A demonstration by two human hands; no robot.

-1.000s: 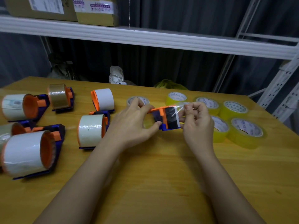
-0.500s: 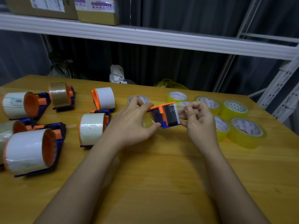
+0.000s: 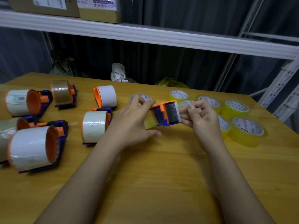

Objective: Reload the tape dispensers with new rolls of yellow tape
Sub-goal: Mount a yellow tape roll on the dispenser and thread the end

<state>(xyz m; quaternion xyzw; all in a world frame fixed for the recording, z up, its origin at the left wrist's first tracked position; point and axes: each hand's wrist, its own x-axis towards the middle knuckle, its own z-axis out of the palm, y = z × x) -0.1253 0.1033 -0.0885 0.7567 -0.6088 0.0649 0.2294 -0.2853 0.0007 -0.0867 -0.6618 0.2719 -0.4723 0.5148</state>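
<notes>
My left hand [image 3: 132, 122] grips a blue and orange tape dispenser [image 3: 168, 113] with a yellow roll [image 3: 149, 121] loaded in it, held just above the wooden table [image 3: 153, 175]. My right hand [image 3: 202, 118] pinches the free end of the tape [image 3: 182, 109] at the dispenser's cutter end, fingers curled. Several new yellow tape rolls lie flat behind and to the right of my right hand, the nearest one [image 3: 247, 131] by the table's right edge.
Several loaded dispensers with white, clear or brown rolls stand on the left, the biggest [image 3: 32, 147] at the near left, another [image 3: 95, 128] beside my left wrist. A white metal shelf [image 3: 145, 36] with cardboard boxes [image 3: 98, 8] runs overhead.
The dispenser has tilted, its cutter end a little higher and further right. My right hand has shifted slightly right along the tape end. The left hand keeps its hold.
</notes>
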